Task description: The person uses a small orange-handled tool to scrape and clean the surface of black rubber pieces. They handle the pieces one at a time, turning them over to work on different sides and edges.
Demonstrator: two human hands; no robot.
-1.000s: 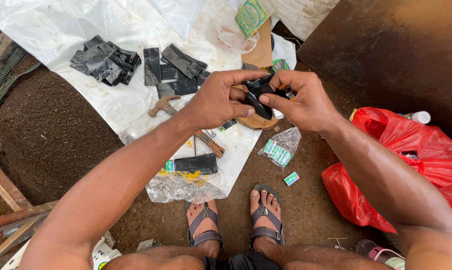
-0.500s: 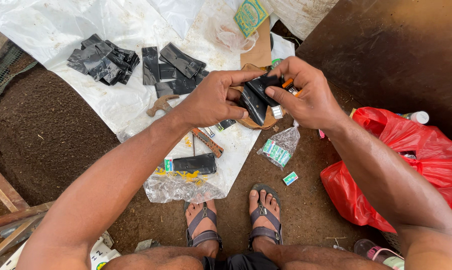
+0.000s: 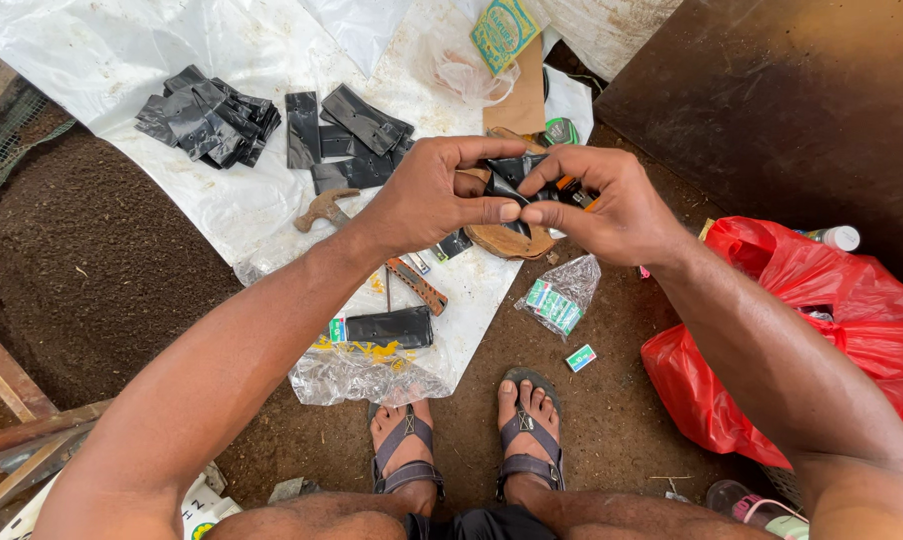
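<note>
My left hand (image 3: 431,195) and my right hand (image 3: 601,200) meet above the ground and both pinch a small black plastic piece (image 3: 511,172) between thumbs and fingers. An orange-tipped object shows behind the fingers of the right hand. Under the hands lies a round wooden block (image 3: 511,242) on a white plastic sheet (image 3: 221,190). Folded black plastic pieces lie in a heap (image 3: 206,115) at the far left and in a second group (image 3: 351,135) beside it.
A hammer (image 3: 323,208) lies on the sheet near my left wrist. A clear bag with a black bundle (image 3: 381,340) sits by my sandalled feet (image 3: 461,445). A red plastic bag (image 3: 821,320) is at right. Small green packets (image 3: 553,300) lie on the soil.
Both hands have shifted the black piece between the fingers; the thumbs and forefingers now pinch together at its lower edge. The arms stay in the same place.
</note>
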